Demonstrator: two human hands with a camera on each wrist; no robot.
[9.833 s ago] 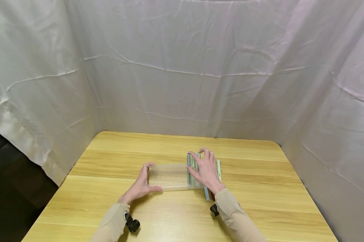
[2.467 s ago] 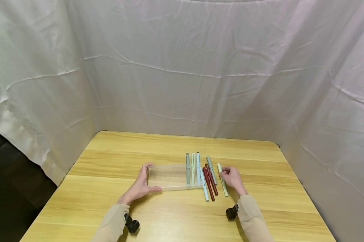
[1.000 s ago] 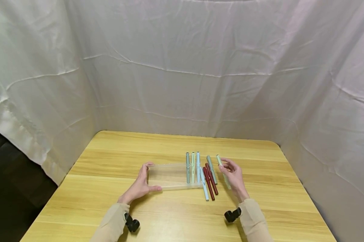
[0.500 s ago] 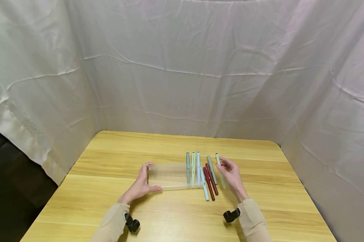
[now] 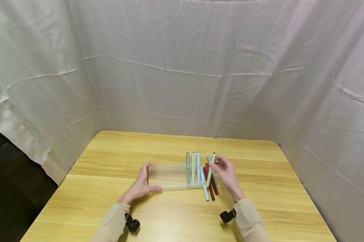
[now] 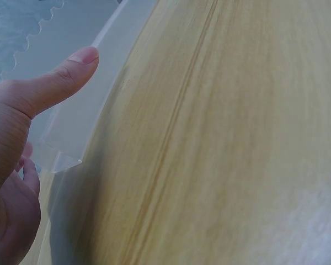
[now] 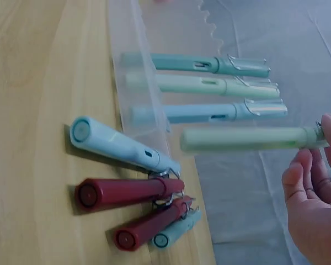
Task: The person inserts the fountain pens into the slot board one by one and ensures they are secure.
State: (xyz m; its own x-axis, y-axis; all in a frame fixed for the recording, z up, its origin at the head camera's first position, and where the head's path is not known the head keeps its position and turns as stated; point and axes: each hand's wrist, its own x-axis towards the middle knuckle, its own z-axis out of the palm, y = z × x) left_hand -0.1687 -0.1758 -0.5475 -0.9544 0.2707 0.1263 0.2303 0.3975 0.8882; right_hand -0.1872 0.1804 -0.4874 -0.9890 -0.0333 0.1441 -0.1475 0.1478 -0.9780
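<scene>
My left hand (image 5: 139, 186) grips the left end of a clear plastic pen tray (image 5: 175, 188), thumb on its near wall. Three capped pens lie side by side across the tray's right part: a grey-green pen (image 5: 188, 173), a pale green pen (image 5: 193, 174) and a light blue pen (image 5: 198, 173). Their clip ends jut past the far edge, which is scalloped in the right wrist view. Right of them, my right hand (image 5: 226, 171) pinches another pale green pen (image 7: 237, 139) by its cap end, over the pens lying on the table.
Beside the tray's right end lie a light blue pen (image 7: 118, 144), two dark red pens (image 7: 127, 192) and a grey-green pen (image 7: 176, 229), close together on the wooden table (image 5: 169, 215). Pale curtains (image 5: 182, 84) hang behind and at the sides.
The right hand has picked up the pale green pen from the table's right and carried it left, tilting it over the red pens. The left hand stays on the tray.
</scene>
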